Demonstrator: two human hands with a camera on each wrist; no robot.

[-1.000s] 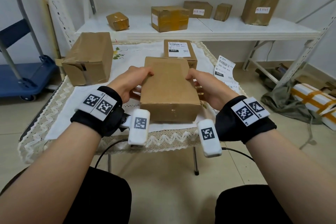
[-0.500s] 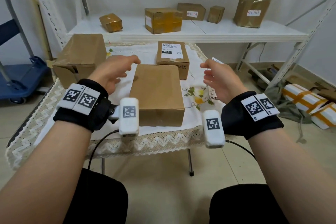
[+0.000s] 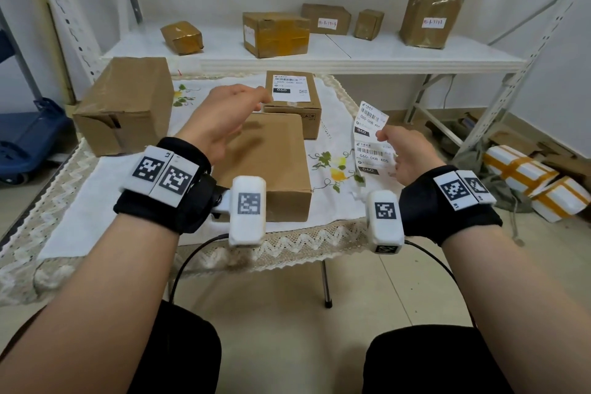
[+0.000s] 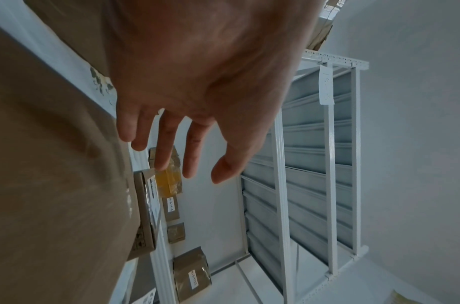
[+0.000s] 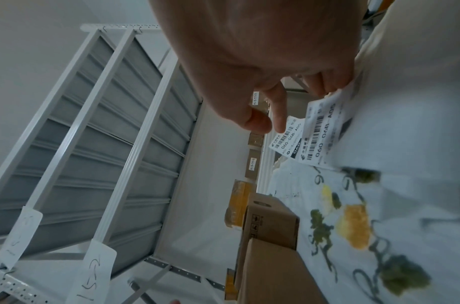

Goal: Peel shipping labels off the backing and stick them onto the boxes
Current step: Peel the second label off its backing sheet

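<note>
A plain brown box [image 3: 265, 163] lies on the white cloth in the middle of the table, its top bare. Behind it stands a smaller box [image 3: 292, 112] with a shipping label [image 3: 291, 88] stuck on top. My left hand [image 3: 252, 99] hovers above the plain box's far end, fingers [image 4: 169, 144] straight and spread, holding nothing. My right hand [image 3: 388, 141] is at the table's right side and pinches a strip of shipping labels [image 3: 371, 137], lifted off the cloth. In the right wrist view the curled fingers [image 5: 327, 84] grip the label strip [image 5: 317, 131] at its edge.
A large brown box [image 3: 124, 105] stands at the table's left. The white shelf [image 3: 351, 56] behind carries several taped boxes. A blue cart [image 3: 28, 137] is at far left, and wrapped parcels [image 3: 527, 179] lie on the floor at right. The lace table edge [image 3: 287, 243] is near my knees.
Both hands let go of the plain box. The left rose above its far end. The right moved to the right and picked up the label strip.
</note>
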